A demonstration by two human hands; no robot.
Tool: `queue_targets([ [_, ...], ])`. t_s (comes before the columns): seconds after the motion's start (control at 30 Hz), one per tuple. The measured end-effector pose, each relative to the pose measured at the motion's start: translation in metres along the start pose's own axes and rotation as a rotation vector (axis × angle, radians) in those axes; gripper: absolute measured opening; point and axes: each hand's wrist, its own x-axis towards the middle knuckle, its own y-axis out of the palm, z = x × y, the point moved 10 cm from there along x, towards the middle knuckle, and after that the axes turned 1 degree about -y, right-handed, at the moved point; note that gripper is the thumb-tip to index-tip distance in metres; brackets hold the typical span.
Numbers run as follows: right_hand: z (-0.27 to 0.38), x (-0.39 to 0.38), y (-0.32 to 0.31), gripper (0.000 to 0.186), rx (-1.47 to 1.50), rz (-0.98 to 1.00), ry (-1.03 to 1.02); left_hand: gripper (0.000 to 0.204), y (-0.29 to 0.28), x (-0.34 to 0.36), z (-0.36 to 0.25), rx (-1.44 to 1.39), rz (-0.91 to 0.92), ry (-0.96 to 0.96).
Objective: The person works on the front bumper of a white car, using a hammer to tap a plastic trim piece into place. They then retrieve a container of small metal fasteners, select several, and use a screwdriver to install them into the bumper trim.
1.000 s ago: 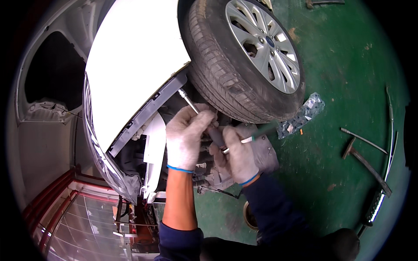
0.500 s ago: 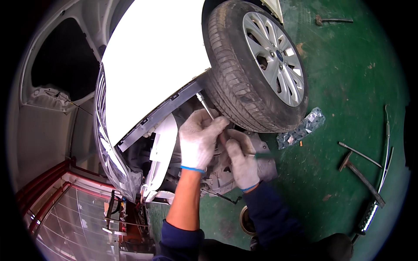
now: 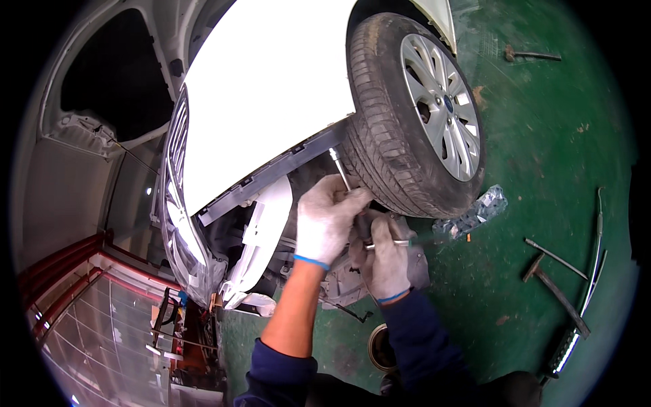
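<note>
My left hand (image 3: 327, 220), in a white knit glove with a blue cuff edge, is closed around the shaft of a socket driver (image 3: 342, 169). Its shiny socket end points up at the grey plastic bracket (image 3: 271, 168) along the lower edge of the white fender (image 3: 278, 74). Just right of it, my gloved right hand (image 3: 388, 261) is closed at the lower end of the driver. A screwdriver (image 3: 400, 243) lies crosswise in that hand, its thin metal shaft showing and its green handle smeared by motion. The driver's lower end is mostly hidden by my fingers.
The front wheel (image 3: 413, 115) stands close to my hands on the right. On the green floor lie a plastic bag (image 3: 478, 211), two hammers (image 3: 559, 295) (image 3: 536, 55), a metal rod (image 3: 556, 258) and a long bar (image 3: 599, 230). A round tin (image 3: 380, 349) is near my right sleeve.
The whole view has shifted, so car and hands appear farther right and lower. The screwdriver's shaft now shows across my right hand's fingers. Both hands keep their hold.
</note>
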Motion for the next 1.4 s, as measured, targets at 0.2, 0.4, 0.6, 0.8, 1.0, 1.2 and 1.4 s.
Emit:
queue_targets([
  [0.2,0.044,-0.012,0.015,0.045,-0.513,-0.107,-0.474,0.047,-0.004,0.000,-0.019,0.466,-0.250,0.127],
  [0.4,0.004,-0.002,0.014,0.055,0.420,0.080,0.272,0.039,0.003,-0.001,-0.004,-0.257,0.206,0.008],
  [0.6,0.029,-0.009,0.011,0.045,-0.101,-0.055,-0.328,0.027,-0.011,-0.005,-0.017,0.253,-0.201,0.040],
  [0.8,-0.004,0.007,0.001,0.043,0.349,0.053,0.070,0.039,0.000,-0.001,-0.005,-0.093,0.023,0.046],
  [1.0,0.002,0.003,0.020,0.033,0.363,0.123,0.013,0.039,-0.013,0.002,-0.003,0.162,-0.096,0.054],
  [1.2,-0.002,0.004,0.007,0.042,0.351,-0.012,0.014,0.044,-0.009,0.000,-0.015,0.256,-0.136,0.200],
  [1.4,-0.010,0.010,0.017,0.038,0.495,0.199,0.106,0.041,-0.007,0.007,0.001,-0.031,0.039,0.057],
])
